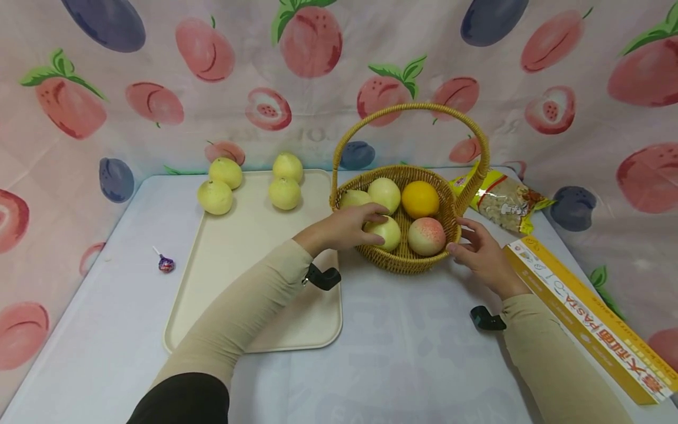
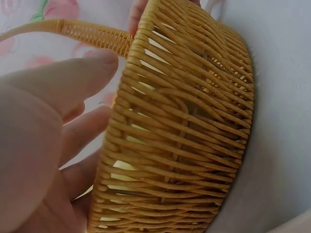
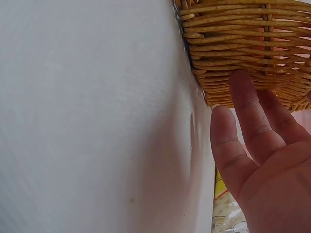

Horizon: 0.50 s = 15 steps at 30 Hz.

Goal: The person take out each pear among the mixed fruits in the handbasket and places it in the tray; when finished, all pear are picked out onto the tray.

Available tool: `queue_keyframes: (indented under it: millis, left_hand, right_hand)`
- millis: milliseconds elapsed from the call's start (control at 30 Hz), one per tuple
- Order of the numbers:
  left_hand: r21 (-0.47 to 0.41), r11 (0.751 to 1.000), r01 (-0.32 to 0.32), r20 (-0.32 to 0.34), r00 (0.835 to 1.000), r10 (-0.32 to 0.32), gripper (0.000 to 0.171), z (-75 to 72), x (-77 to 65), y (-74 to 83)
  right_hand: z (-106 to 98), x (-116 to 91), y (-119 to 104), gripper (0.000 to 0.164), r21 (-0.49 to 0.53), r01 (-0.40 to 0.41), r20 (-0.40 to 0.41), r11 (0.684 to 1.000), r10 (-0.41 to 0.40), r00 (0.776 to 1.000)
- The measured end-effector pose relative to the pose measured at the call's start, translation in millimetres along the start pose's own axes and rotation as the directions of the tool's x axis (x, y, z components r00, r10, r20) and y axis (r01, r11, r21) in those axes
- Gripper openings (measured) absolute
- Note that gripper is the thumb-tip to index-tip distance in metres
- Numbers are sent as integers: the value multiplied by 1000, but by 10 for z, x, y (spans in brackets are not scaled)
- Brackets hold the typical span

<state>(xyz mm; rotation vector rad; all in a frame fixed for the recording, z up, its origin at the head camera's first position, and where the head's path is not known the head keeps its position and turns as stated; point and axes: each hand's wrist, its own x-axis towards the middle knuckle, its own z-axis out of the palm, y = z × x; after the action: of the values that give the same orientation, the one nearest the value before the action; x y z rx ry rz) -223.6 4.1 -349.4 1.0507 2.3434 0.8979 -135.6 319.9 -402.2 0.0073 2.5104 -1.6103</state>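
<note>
Person's left grip [image 1: 346,227] touching pale yellow fruit [image 1: 391,237] in near-left part of wicker basket [image 1: 402,264], thumb and fingers standing apart; whether they are pinching it, cannot tell. Right grip [image 1: 489,262], fingers spread, touching basket's right side. Basket standing toward far edge of bench [image 1: 413,347], also holding orange fruit [image 1: 420,199] and peach [image 1: 426,237]; yellow-and-white box [image 1: 588,318] lying along right edge.
</note>
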Motion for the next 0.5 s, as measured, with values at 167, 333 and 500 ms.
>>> queue_keyframes:
  millis: [167,333,500]
  left_hand:
    - [63,998,20,16,1000,-21,66,31,72,2]
    - [116,992,48,31,998,-52,68,47,146,11]
    - [143,987,68,28,997,-72,71,53,203,36]
  right_hand:
    - [0,4,6,78,0,3,0,1000,-3,1000]
    - [5,-2,7,77,-3,15,-2,1000,-15,1000]
    - [14,-11,-3,76,-1,16,-2,1000,-16,1000]
